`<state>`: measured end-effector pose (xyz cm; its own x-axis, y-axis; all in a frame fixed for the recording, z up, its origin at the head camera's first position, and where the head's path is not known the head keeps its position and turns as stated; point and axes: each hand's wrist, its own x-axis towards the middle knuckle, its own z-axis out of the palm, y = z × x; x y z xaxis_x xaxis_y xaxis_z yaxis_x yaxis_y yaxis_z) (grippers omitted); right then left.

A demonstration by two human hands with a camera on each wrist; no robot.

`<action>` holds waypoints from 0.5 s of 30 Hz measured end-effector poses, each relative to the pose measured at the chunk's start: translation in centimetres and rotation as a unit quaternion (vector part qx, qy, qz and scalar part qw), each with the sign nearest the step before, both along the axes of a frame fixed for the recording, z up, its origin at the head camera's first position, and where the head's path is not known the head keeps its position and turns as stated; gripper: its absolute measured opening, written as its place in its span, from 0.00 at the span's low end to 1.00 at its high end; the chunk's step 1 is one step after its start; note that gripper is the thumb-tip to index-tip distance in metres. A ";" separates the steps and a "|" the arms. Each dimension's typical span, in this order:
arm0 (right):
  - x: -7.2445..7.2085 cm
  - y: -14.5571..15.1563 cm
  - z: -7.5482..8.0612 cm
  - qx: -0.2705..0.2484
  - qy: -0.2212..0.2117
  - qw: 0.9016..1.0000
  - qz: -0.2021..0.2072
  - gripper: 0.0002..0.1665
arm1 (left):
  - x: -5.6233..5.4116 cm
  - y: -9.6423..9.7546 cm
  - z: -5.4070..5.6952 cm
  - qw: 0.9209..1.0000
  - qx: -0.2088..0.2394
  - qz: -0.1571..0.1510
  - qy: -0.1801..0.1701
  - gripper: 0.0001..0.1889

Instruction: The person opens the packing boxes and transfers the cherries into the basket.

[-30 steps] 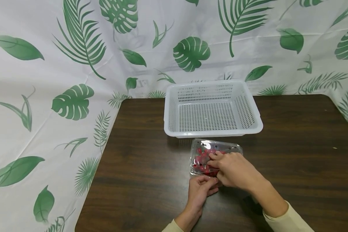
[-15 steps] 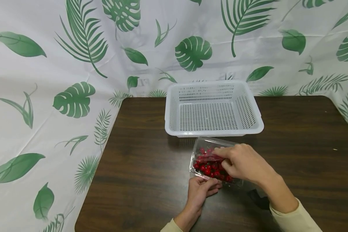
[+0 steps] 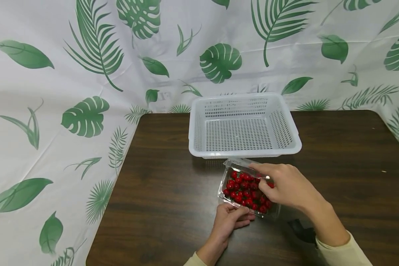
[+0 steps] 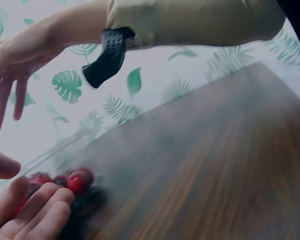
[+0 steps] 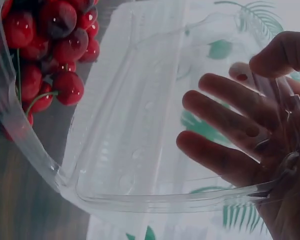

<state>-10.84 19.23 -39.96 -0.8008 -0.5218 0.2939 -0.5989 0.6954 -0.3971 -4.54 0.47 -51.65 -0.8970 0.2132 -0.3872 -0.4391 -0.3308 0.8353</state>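
Nearest, two pale yellow sleeves (image 3: pixel 342 253) come in from the bottom edge, and a black strap piece (image 4: pixel 107 60) hangs at the right cuff. The left hand (image 3: pixel 227 221) is at the near side of a clear plastic clamshell (image 3: pixel 221 187), its near rim pinched between thumb and forefinger while the other fingers lie loosely bent below. The clamshell sits on the dark wood-grain tabletop (image 3: pixel 159 192), slightly askew, filled with red cherries (image 3: pixel 246 190), some with green stems. The right hand (image 3: pixel 287 184) is over its right side, pinching the edge of the hinged lid (image 5: pixel 150 200) with the thumb on one face and the spread, fairly straight fingers seen through the plastic. The lid stands raised and tilted over the far side of the cherries. Just beyond the clamshell is a white perforated plastic basket (image 3: pixel 246 152). Behind the tabletop and along its left hangs a white leaf-print cloth (image 3: pixel 186 66).
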 end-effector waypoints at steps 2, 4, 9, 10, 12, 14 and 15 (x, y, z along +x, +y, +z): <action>0.1 0.3 -0.1 -0.005 0.010 1.000 -0.004 0.27 | 0.0 -0.4 0.0 1.000 -0.003 -0.015 0.004 0.10; 0.2 0.6 -0.1 -0.012 0.023 1.000 -0.005 0.26 | 0.0 -0.9 0.1 1.000 -0.006 -0.025 0.011 0.10; 0.5 1.2 -0.1 -0.032 0.079 0.996 -0.016 0.29 | -0.1 -2.3 0.3 0.998 -0.017 -0.056 0.021 0.11; 0.6 1.3 -0.1 -0.037 0.092 0.995 -0.021 0.29 | -0.1 -2.5 0.3 0.998 -0.019 -0.062 0.023 0.11; 0.7 1.5 0.1 -0.047 0.112 0.992 -0.033 0.30 | -0.2 -3.0 0.3 0.997 -0.024 -0.075 0.026 0.11; 0.9 1.6 0.3 -0.052 0.123 0.990 -0.051 0.31 | -0.3 -3.5 0.4 0.996 -0.029 -0.085 0.030 0.11; 0.9 1.7 0.4 -0.052 0.125 0.989 -0.062 0.31 | -0.3 -3.8 0.4 0.995 -0.031 -0.089 0.033 0.11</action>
<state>-9.89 20.95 -39.53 -0.7523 -0.3810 0.5375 -0.6004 0.7323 -0.3213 -4.88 -3.31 -51.22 -0.8711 0.3477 -0.3469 -0.4303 -0.1999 0.8802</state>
